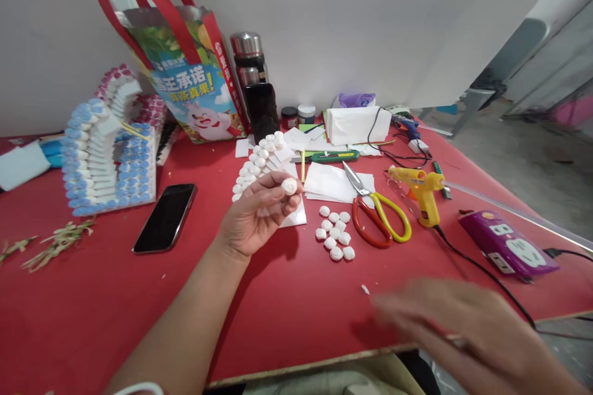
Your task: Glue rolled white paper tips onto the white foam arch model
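In the left hand (259, 213), a small white puff (290, 186) is pinched by the thumb and fingers, and it is held up over the red table (115, 284). The right hand (467, 321) is seen only as a blur near the table's front edge, so it cannot be told if its fingers are spread or closed, or if anything is held.

Just past the left hand, a white craft piece (252, 170) with rows of puffs is partly hidden. To the right of the left hand, loose puffs (334, 233) are grouped in a small bunch. Beside them, scissors (373, 196) are laid with their blades on white paper (319, 182). Farther right, a yellow glue gun (425, 188) is set near a purple power box (504, 244).
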Demonstrator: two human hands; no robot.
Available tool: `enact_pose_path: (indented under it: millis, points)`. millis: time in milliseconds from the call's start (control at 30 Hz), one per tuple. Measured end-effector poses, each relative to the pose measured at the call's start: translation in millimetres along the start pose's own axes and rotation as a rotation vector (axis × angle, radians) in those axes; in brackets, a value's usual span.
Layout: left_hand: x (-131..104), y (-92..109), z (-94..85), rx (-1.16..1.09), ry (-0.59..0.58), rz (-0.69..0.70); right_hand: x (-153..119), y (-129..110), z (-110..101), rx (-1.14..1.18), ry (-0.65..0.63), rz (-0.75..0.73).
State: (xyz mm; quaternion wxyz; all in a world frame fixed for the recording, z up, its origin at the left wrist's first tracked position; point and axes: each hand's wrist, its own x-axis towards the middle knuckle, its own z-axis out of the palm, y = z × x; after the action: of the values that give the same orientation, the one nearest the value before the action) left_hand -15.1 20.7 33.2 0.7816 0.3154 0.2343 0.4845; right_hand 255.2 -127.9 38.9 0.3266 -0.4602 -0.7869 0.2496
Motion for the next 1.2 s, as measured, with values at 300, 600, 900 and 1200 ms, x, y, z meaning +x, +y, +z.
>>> enact_pose_path:
  millis: [300, 600, 900, 1200]
  points:
    - [3.3, -14.5, 5.1, -0.088, 0.109, 0.047, 154.5, -0.8, 46.9, 0.216, 0.338, -0.196]
    - [9.6, -29.3, 13.5, -0.156, 0.353, 0.062, 150.6, 20.1, 63.4, -0.189, 0.42, -0.4]
    - [8.0, -39.7, 22.8, -0.228, 0.395, -0.019, 151.7, 26.0, 65.3, -0.328, 0.363, -0.343]
    - [7.2, -37.6, 21.2, -0.208, 0.388, -0.087, 153.8, 33.0, 71.5, -0.338, 0.358, -0.359]
